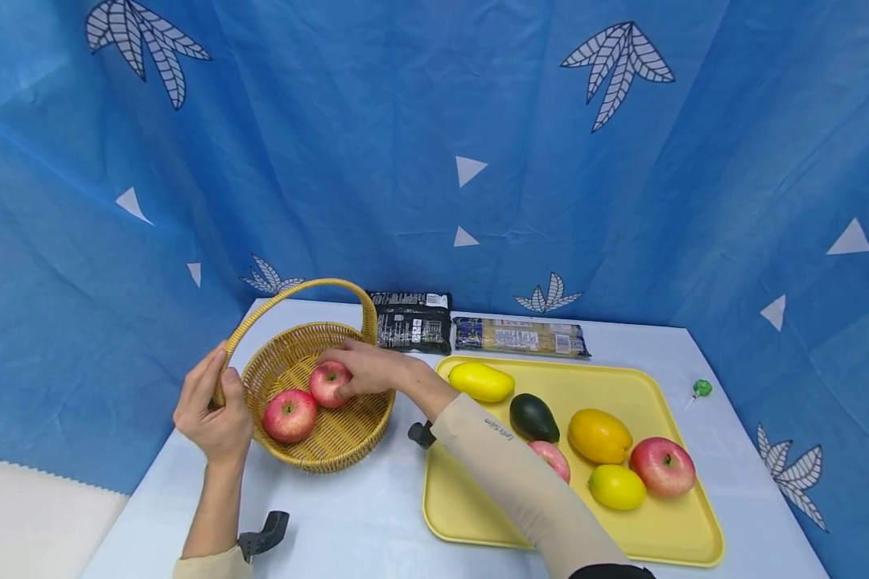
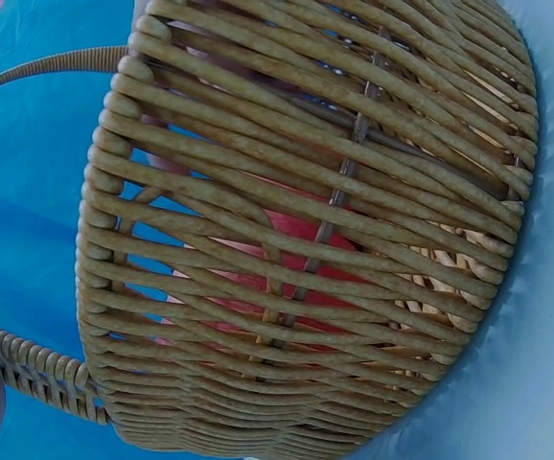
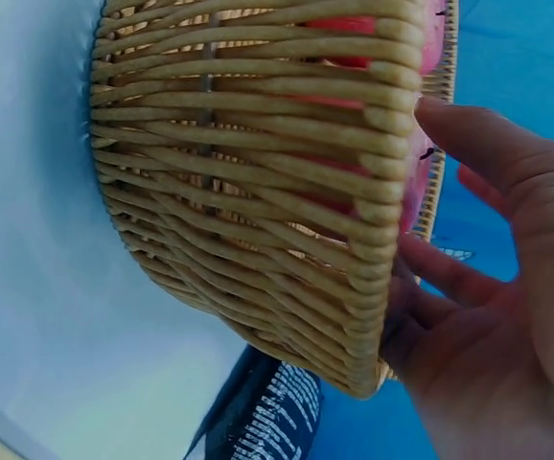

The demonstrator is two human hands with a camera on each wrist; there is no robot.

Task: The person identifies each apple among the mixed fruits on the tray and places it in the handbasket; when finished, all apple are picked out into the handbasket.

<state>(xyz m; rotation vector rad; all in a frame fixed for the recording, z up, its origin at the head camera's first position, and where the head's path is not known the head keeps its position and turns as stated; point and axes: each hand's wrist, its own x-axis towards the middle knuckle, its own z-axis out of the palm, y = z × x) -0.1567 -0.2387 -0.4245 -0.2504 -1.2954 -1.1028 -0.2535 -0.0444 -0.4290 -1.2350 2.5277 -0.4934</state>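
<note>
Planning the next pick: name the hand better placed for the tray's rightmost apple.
Likely the right hand, once it releases its apple: its forearm crosses the yellow tray. The left hand grips the handle of the wicker basket, farther from the rightmost apple.

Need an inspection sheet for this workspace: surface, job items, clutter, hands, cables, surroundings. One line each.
Surface: white tabletop.
Job's things: wicker basket with raised handle; front red apple and rear red apple inside.
Clutter: yellow tray with long yellow fruit, avocado, orange-yellow fruit, lemon, large red apple, partly hidden red apple; black printed package, spaghetti pack behind; green lollipop to the right.
Left hand: grips the handle.
Right hand: grips the rear red apple, in the basket.
Cables: nothing seen.
Surroundings: blue curtain with leaf and triangle prints.
</note>
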